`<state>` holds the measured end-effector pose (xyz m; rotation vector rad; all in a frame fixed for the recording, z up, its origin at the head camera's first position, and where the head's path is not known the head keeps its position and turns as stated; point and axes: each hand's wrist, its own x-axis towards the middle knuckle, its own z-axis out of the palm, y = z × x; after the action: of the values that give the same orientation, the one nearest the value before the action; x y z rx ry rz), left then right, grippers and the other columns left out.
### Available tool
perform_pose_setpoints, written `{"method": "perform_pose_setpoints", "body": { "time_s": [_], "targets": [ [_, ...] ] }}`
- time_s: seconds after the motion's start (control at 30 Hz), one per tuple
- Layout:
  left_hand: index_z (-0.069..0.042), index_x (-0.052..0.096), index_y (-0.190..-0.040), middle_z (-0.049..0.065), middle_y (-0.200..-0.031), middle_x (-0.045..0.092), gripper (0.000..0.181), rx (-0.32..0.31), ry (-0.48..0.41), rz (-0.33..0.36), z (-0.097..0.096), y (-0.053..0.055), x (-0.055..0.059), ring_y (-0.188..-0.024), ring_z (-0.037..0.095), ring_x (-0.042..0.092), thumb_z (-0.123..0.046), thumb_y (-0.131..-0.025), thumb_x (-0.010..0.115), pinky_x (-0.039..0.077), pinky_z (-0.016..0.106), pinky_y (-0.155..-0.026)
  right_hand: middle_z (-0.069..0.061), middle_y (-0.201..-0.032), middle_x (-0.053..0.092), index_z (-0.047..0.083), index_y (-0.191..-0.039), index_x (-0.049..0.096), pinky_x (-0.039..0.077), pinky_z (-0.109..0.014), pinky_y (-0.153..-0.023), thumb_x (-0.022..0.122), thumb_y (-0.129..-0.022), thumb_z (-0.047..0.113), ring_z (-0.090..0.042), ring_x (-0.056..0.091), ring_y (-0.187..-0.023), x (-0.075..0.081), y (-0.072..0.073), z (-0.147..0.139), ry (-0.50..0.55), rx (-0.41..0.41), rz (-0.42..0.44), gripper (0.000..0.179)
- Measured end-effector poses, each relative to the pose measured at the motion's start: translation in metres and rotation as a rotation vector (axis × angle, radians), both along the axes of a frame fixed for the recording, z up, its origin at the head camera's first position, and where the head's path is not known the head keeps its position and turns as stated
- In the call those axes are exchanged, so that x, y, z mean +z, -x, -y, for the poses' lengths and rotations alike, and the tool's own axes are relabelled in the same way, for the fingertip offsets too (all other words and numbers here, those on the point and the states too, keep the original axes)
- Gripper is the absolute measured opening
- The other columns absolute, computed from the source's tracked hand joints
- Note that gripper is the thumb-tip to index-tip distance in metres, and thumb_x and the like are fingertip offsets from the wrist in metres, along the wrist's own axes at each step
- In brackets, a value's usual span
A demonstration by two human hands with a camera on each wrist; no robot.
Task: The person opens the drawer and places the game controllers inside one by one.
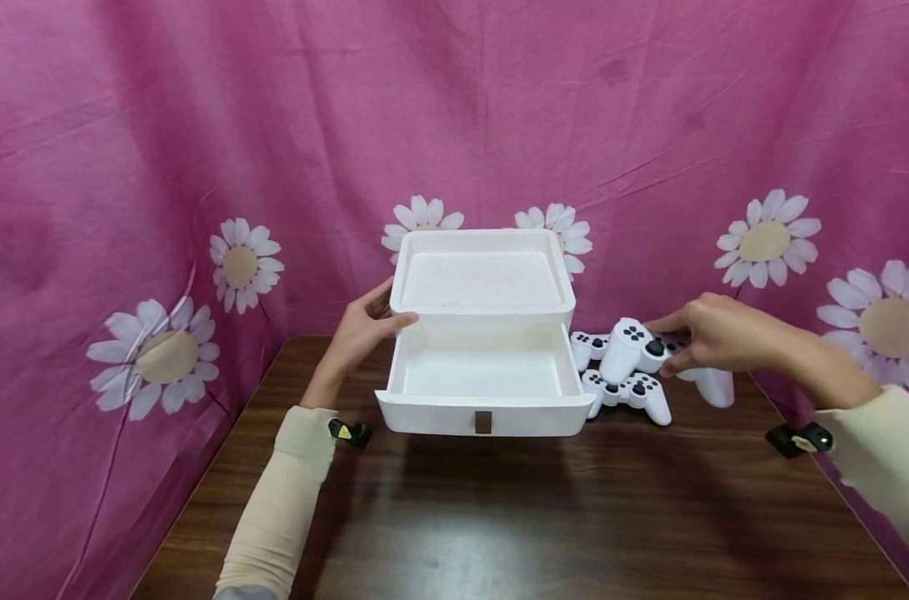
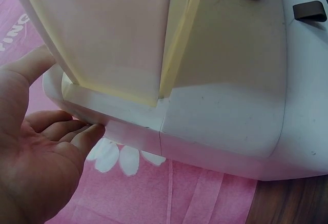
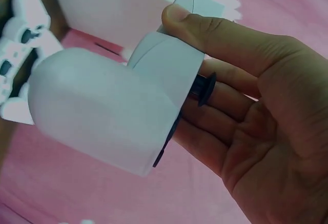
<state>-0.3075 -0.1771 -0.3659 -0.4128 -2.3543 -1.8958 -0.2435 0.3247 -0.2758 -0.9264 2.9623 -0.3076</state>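
A white drawer box (image 1: 482,317) stands on the table with its lower drawer (image 1: 484,417) pulled out; the drawer holds nothing. My left hand (image 1: 360,333) grips the box's left side, thumb at the front edge and fingers along the side wall; the left wrist view shows that hand (image 2: 46,142) at the box's corner. To the right of the box, my right hand (image 1: 724,333) holds a white game controller (image 1: 625,354) tilted above others. In the right wrist view, thumb and fingers pinch this controller (image 3: 107,101) at its middle, a black thumbstick (image 3: 204,89) facing the palm.
Several more white controllers lie right of the box, one at the front (image 1: 652,398) beside the drawer and another (image 1: 715,386) under the right hand. Brown wooden table (image 1: 469,517) extends in front. A pink flowered cloth (image 1: 334,125) hangs behind.
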Motion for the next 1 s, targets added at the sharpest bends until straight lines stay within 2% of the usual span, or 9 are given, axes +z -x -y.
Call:
{"method": "perform_pose_setpoints", "body": {
  "time_s": [0.1, 0.23, 0.4, 0.57, 0.7, 0.83, 0.9, 1.0],
  "targets": [
    [-0.022, 0.044, -0.164, 0.004, -0.163, 0.053, 0.085, -0.001, -0.003, 0.006, -0.001, 0.0, 0.0, -0.144, 0.024, 0.058, -0.026, -0.091, 0.088, 0.061, 0.024, -0.091, -0.002, -0.097, 0.084, 0.001, -0.126, 0.078, 0.057, -0.024, -0.066, 0.097, -0.074, 0.032, 0.002, 0.059, -0.065, 0.02, 0.0, 0.005, 0.0, 0.002, -0.01, 0.063],
    [-0.023, 0.044, -0.164, 0.004, -0.163, 0.053, 0.085, 0.0, -0.003, 0.007, -0.001, -0.001, 0.001, -0.144, 0.024, 0.058, -0.026, -0.091, 0.088, 0.06, 0.025, -0.093, 0.002, -0.093, 0.083, 0.0, -0.128, 0.077, 0.058, -0.024, -0.067, 0.097, -0.076, 0.028, 0.002, 0.063, -0.069, 0.043, 0.001, 0.011, -0.015, 0.014, -0.017, 0.062],
    [-0.022, 0.044, -0.164, 0.004, -0.163, 0.053, 0.085, 0.0, -0.004, -0.002, -0.001, -0.001, 0.001, -0.143, 0.024, 0.058, -0.026, -0.09, 0.088, 0.06, 0.025, -0.094, 0.007, -0.089, 0.082, 0.004, -0.128, 0.078, 0.058, -0.024, -0.068, 0.097, -0.077, 0.025, 0.002, 0.066, -0.073, 0.065, 0.004, 0.022, -0.025, 0.034, -0.023, 0.059],
    [-0.022, 0.045, -0.164, 0.005, -0.163, 0.053, 0.086, 0.005, -0.005, -0.001, -0.001, -0.001, 0.001, -0.143, 0.025, 0.059, -0.025, -0.09, 0.088, 0.061, 0.025, -0.092, 0.005, -0.087, 0.081, 0.005, -0.127, 0.079, 0.055, -0.024, -0.064, 0.098, -0.075, 0.028, -0.001, 0.061, -0.068, 0.079, 0.008, 0.039, -0.054, 0.056, -0.031, 0.06],
    [-0.022, 0.045, -0.163, 0.005, -0.162, 0.054, 0.085, 0.01, -0.004, 0.003, -0.001, -0.001, 0.002, -0.142, 0.025, 0.06, -0.026, -0.09, 0.088, 0.061, 0.025, -0.093, 0.007, -0.083, 0.078, 0.007, -0.127, 0.079, 0.052, -0.023, -0.061, 0.098, -0.075, 0.028, -0.003, 0.057, -0.063, 0.09, 0.011, 0.057, -0.058, 0.068, 0.0, 0.059],
    [-0.024, 0.045, -0.163, 0.004, -0.162, 0.054, 0.084, 0.011, 0.0, 0.007, -0.001, 0.0, 0.001, -0.142, 0.024, 0.059, -0.027, -0.09, 0.088, 0.06, 0.026, -0.095, 0.008, -0.075, 0.073, 0.011, -0.123, 0.081, 0.048, -0.023, -0.056, 0.096, -0.077, 0.024, -0.004, 0.054, -0.061, 0.099, 0.014, 0.074, -0.063, 0.083, 0.032, 0.051],
    [-0.025, 0.045, -0.163, 0.003, -0.162, 0.053, 0.084, 0.01, 0.002, 0.009, 0.0, 0.0, 0.0, -0.143, 0.024, 0.059, -0.027, -0.091, 0.088, 0.06, 0.027, -0.096, 0.009, -0.071, 0.069, 0.014, -0.114, 0.084, 0.045, -0.022, -0.055, 0.095, -0.078, 0.024, -0.003, 0.052, -0.06, 0.102, 0.016, 0.082, -0.078, 0.098, 0.041, 0.04],
    [-0.026, 0.045, -0.163, 0.002, -0.163, 0.053, 0.083, 0.009, 0.007, 0.013, 0.0, 0.0, 0.0, -0.144, 0.024, 0.058, -0.027, -0.091, 0.088, 0.06, 0.027, -0.096, 0.008, -0.067, 0.063, 0.016, -0.109, 0.084, 0.041, -0.022, -0.053, 0.095, -0.077, 0.022, -0.003, 0.049, -0.058, 0.105, 0.018, 0.095, -0.092, 0.14, 0.03, 0.035]
  ]
}}
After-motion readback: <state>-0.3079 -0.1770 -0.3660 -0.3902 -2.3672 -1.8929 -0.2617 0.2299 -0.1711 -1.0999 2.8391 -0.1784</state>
